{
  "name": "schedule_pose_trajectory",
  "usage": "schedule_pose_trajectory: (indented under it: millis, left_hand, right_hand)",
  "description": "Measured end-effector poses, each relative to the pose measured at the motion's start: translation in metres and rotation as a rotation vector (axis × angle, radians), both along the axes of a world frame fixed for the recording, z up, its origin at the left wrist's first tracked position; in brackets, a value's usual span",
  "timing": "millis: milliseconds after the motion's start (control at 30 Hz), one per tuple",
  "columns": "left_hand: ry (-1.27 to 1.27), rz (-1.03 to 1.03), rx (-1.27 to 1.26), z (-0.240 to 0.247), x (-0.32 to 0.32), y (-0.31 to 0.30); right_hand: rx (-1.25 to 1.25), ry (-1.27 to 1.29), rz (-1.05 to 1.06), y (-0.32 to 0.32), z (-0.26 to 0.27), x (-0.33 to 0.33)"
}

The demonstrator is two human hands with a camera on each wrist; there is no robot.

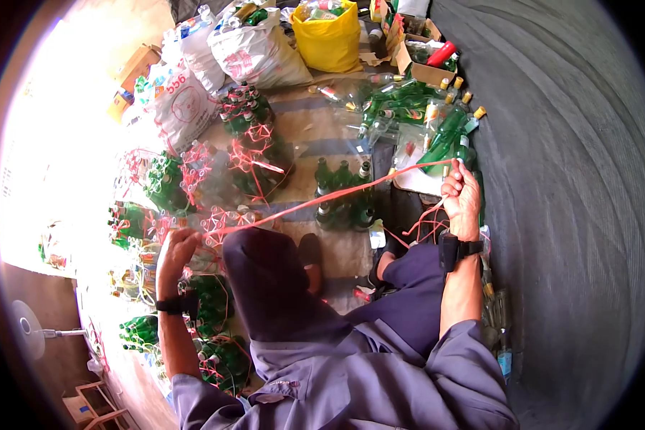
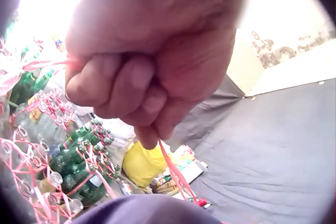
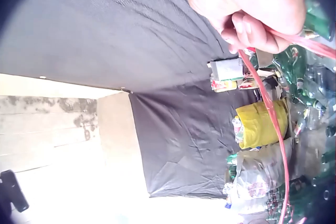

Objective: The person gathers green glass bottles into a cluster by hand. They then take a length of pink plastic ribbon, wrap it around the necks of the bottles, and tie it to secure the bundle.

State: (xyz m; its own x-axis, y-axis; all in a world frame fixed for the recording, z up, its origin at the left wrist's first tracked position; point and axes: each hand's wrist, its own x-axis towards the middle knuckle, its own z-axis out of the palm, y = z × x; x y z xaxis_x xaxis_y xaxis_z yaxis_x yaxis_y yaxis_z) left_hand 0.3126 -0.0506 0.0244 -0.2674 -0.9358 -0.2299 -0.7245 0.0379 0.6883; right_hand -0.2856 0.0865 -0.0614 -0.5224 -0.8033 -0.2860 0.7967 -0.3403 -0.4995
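A long pink plastic string [image 1: 337, 192] stretches between the two hands, across the person's lap. My left hand [image 1: 179, 252] grips one end in a fist; in the left wrist view the string leaves between curled fingers [image 2: 134, 82] and thumb. Raised at the right, my right hand [image 1: 461, 193] pinches the other end, and a loose tail of string hangs below it. A group of upright green bottles [image 1: 342, 193] stands on the floor between and beyond the knees, under the string in the head view.
Bundles of green bottles tied with pink string [image 1: 254, 143] stand at the left. Stuffed white sacks [image 1: 254, 54] and a yellow bag [image 1: 328, 43] are at the back. Loose bottles [image 1: 401, 107] lie at the back right, beside a grey sheet [image 1: 566, 215]. A fan [image 1: 29, 330] stands far left.
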Motion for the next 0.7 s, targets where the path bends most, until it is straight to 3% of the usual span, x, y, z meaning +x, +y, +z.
schedule_pose_trajectory:
  millis: [67, 133, 267, 333, 400, 433, 600, 700]
  left_hand:
    - [0.248, 0.037, 0.089, -0.006, -0.006, -0.015]
    - [0.229, -0.201, -0.223, -0.001, -0.033, -0.028]
    - [0.457, -0.194, -0.242, 0.006, -0.088, -0.074]
    - [0.341, -0.326, -0.555, -0.002, -0.115, -0.103]
    - [0.874, 0.087, 0.221, -0.004, -0.158, -0.123]
    - [0.865, 0.116, 0.266, -0.016, -0.177, -0.132]
    - [0.657, 0.169, 0.364, -0.158, -0.227, -0.153]
    - [0.641, 0.101, 0.491, -0.289, -0.217, -0.137]
  right_hand:
    - [-0.032, 0.029, 0.067, -0.006, -0.002, -0.005]
    - [-0.043, 0.114, 0.129, -0.014, 0.005, -0.006]
    - [-0.049, 0.22, 0.091, -0.037, 0.028, -0.005]
    - [-0.049, 0.224, 0.106, -0.054, 0.03, -0.003]
    - [-0.038, 0.276, 0.142, -0.074, 0.027, 0.001]
    - [0.026, 0.274, 0.158, -0.084, 0.017, 0.003]
    - [0.384, 0.307, 0.172, -0.11, -0.089, 0.013]
    - [0.672, 0.376, 0.251, -0.107, -0.136, 0.033]
